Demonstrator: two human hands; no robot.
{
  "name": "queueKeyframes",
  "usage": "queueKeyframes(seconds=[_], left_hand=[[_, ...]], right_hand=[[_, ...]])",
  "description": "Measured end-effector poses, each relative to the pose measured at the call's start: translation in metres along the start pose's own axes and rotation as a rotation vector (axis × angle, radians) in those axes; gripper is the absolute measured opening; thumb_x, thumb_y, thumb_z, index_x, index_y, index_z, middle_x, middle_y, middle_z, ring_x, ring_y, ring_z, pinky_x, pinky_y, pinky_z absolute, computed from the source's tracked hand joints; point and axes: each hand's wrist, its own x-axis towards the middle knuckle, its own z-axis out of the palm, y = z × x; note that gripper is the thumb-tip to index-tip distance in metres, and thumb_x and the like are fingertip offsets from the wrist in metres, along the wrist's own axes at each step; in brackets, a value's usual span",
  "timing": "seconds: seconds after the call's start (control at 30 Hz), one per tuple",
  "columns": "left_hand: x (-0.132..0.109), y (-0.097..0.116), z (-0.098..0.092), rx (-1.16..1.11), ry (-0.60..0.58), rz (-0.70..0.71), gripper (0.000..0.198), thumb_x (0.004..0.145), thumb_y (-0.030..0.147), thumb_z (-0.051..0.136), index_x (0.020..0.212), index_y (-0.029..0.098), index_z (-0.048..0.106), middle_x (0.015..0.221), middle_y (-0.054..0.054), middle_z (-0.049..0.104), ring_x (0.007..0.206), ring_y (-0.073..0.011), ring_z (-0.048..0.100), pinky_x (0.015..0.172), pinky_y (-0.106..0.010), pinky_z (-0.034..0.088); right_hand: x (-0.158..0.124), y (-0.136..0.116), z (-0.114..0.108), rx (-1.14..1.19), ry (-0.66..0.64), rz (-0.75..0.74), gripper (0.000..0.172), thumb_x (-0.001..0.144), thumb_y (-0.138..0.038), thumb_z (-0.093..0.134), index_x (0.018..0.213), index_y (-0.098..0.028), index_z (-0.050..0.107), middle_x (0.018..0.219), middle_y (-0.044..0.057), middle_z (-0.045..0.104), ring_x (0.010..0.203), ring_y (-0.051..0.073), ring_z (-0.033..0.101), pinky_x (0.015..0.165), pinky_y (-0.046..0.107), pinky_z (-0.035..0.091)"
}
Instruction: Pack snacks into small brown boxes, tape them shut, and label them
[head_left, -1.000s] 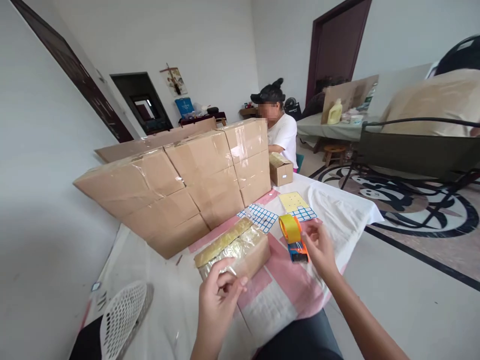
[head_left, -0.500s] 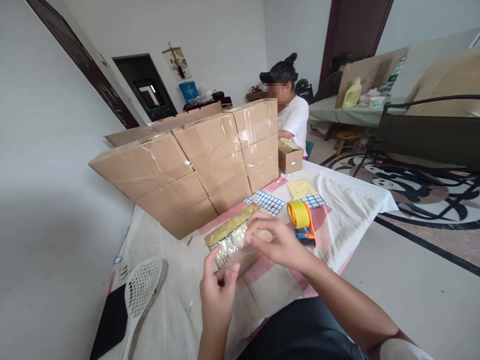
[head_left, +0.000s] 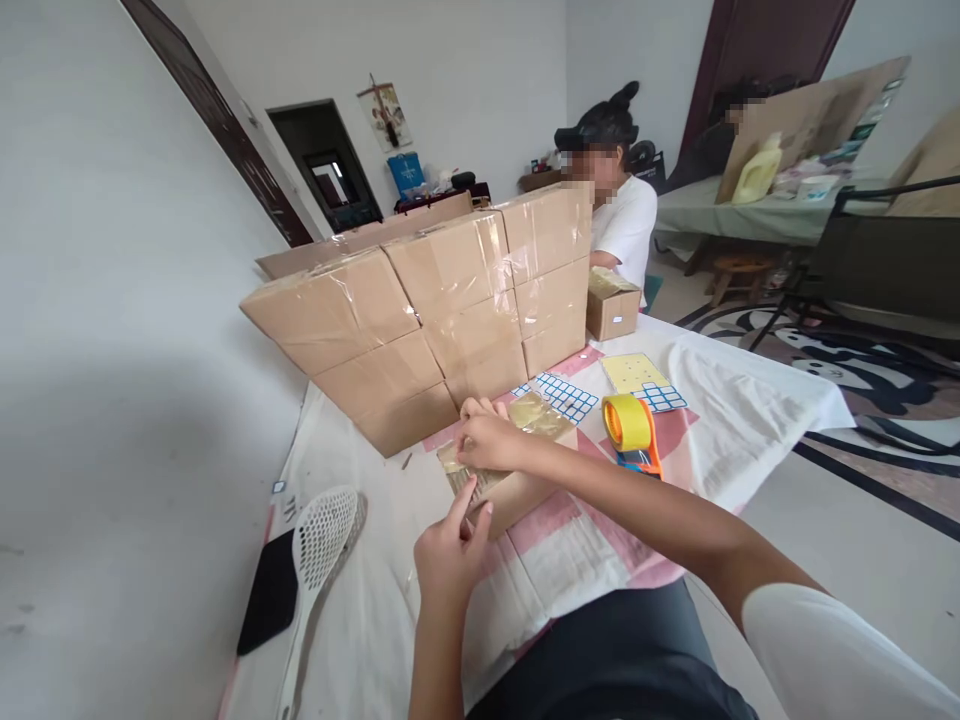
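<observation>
Currently on the tablecloth (head_left: 720,390): one small box (head_left: 517,500) before the carton wall (head_left: 420,345), gold-coloured tape (head_left: 538,412) across its top
Right hand (head_left: 484,440): fingers curled over the box's left end; cannot tell whether they pinch the tape
Left hand (head_left: 448,548): thumb and forefinger parted at the near side, nothing seen between them
Tape step: probably laying or smoothing it down at that end
Next move: seems to call for a steadied box and even fingertip pressure
Counts: nine carton-wall faces, one labelled box (head_left: 600,315), one tape dispenser (head_left: 632,425), two blue-grid sheets (head_left: 574,398), one yellow sheet (head_left: 634,372)
</observation>
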Motion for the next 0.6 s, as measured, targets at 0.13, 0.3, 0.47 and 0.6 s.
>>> queueKeyframes(seconds=[0.13,0.3,0.47,0.6], left_hand=[[-0.005,-0.001,0.008,-0.004,0.030,-0.053,0.041,0.092,0.047,0.059,0.126,0.028,0.074,0.048,0.006,0.055,0.044,-0.0100,0.050,0.053,-0.021,0.035],[-0.015,0.004,0.005,-0.044,0.028,-0.132,0.047,0.093,0.051,0.056,0.130,0.027,0.070,0.053,0.006,0.056,0.048,-0.0112,0.050,0.056,-0.023,0.037],[-0.028,-0.003,0.010,-0.218,0.115,-0.306,0.073,0.086,0.061,0.060,0.143,0.016,0.056,0.056,0.008,0.056,0.051,-0.0142,0.052,0.061,-0.026,0.044],[-0.037,-0.009,0.017,-0.287,0.218,-0.500,0.075,0.085,0.057,0.063,0.149,0.019,0.050,0.057,0.008,0.057,0.056,-0.0159,0.053,0.067,-0.031,0.048]], right_hand=[[0.008,0.006,-0.004,-0.312,0.210,0.102,0.055,0.076,-0.036,0.083,0.124,-0.017,0.064,0.131,0.018,0.051,0.115,0.035,0.046,0.094,0.047,0.037],[0.012,0.089,-0.059,-0.324,0.426,0.361,0.046,0.086,-0.036,0.072,0.127,-0.019,0.060,0.132,0.017,0.055,0.118,0.034,0.049,0.098,0.047,0.037],[-0.062,0.214,-0.122,-0.195,0.426,0.708,0.017,0.086,-0.023,0.070,0.101,-0.016,0.071,0.112,0.013,0.067,0.104,0.026,0.060,0.091,0.037,0.042],[-0.133,0.268,-0.134,-0.154,0.422,1.016,0.026,0.078,-0.030,0.080,0.087,-0.008,0.069,0.097,0.019,0.069,0.096,0.027,0.063,0.082,0.037,0.044]])
